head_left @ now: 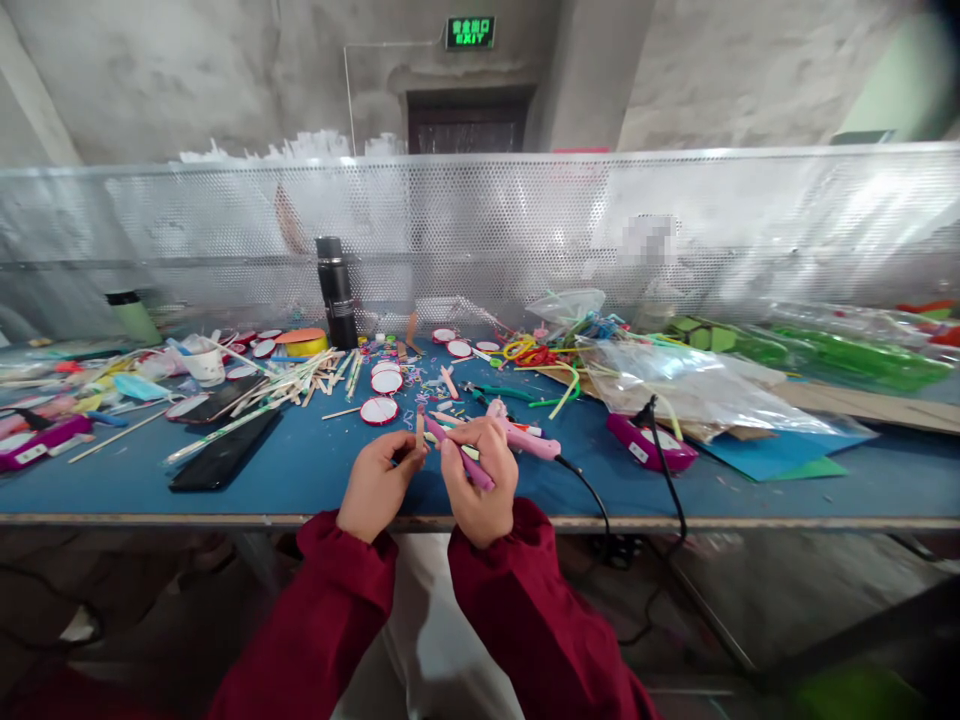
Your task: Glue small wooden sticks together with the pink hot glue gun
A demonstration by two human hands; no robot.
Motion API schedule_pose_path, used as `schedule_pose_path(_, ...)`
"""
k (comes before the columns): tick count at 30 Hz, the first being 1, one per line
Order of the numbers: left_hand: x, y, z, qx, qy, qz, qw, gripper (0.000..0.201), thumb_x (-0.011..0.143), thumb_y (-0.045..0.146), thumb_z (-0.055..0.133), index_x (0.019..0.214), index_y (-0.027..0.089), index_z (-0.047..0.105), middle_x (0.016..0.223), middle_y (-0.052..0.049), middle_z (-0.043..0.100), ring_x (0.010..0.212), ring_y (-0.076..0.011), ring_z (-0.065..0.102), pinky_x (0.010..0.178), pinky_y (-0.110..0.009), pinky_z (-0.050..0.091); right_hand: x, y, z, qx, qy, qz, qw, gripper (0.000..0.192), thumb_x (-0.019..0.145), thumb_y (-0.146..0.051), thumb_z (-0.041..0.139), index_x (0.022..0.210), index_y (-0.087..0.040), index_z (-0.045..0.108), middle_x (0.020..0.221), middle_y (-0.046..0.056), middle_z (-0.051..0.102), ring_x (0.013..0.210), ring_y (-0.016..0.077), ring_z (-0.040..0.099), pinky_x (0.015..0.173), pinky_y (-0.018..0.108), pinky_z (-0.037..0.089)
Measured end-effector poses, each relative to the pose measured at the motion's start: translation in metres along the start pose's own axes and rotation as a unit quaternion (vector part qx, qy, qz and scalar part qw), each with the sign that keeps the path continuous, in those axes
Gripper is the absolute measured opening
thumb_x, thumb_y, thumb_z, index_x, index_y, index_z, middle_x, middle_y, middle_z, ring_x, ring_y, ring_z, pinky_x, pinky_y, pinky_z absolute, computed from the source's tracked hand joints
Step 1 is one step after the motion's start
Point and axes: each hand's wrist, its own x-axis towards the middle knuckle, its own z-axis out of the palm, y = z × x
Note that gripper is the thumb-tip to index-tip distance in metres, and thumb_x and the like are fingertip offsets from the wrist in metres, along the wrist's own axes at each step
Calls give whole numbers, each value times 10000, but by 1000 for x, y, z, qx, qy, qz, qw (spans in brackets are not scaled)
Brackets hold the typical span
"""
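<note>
My left hand (376,482) pinches a small wooden stick (419,430) that stands upright above the front edge of the blue table (300,470). My right hand (480,478) grips a purple-pink pen-shaped tool (459,452), its tip pointing at the stick. Both hands sit close together near the table's front edge. A pink glue gun (525,437) with a black cord lies just behind my right hand. Both sleeves are dark red.
A black phone (223,452) lies left of my hands. Round red-rimmed discs (379,410), loose wooden sticks (315,375) and a black flask (336,292) lie further back. A second magenta tool (651,443) and plastic bags (675,385) are at the right. A perforated metal screen (525,220) backs the table.
</note>
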Motion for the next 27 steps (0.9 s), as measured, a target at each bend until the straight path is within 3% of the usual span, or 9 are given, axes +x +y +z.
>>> schedule_pose_path(2,-1,-1,0,-24,-6,0,1000,152,902,324,628,924,186,686,709,33,582,681,-142,514,654,-250,397,0,0,0,-3,-5,-4,1000,105,920,-140,603,893,-241,606,807,10,690,799,202,658,835,421,518)
schedule_pose_path(5,-2,-2,-1,-45,-15,1,999,250,898,301,636,1120,195,679,709,46,597,661,-141,541,639,-247,413,2,-1,-1,-15,-15,-7,1000,117,913,-133,598,877,-244,600,794,6,689,790,200,660,832,421,515)
schedule_pose_path(11,-4,-1,-2,-28,-29,5,999,56,896,250,641,890,195,636,689,48,587,649,-130,530,615,-242,395,5,-3,-1,-42,-28,-18,999,134,898,-132,590,836,-250,579,763,-7,683,761,198,642,822,415,502)
schedule_pose_path(14,-5,0,-2,-41,-39,7,998,131,914,256,624,804,199,582,666,50,569,625,-126,519,603,-244,397,6,-3,-1,-43,-33,-21,998,132,894,-130,591,835,-248,579,760,-10,685,754,194,636,827,415,494)
schedule_pose_path(27,-5,0,0,-41,-41,-1,998,194,941,318,604,788,204,569,658,47,571,597,-129,524,592,-244,406,6,-1,1,-51,-39,-23,998,133,900,-142,596,822,-248,582,759,-17,698,744,185,640,850,413,480)
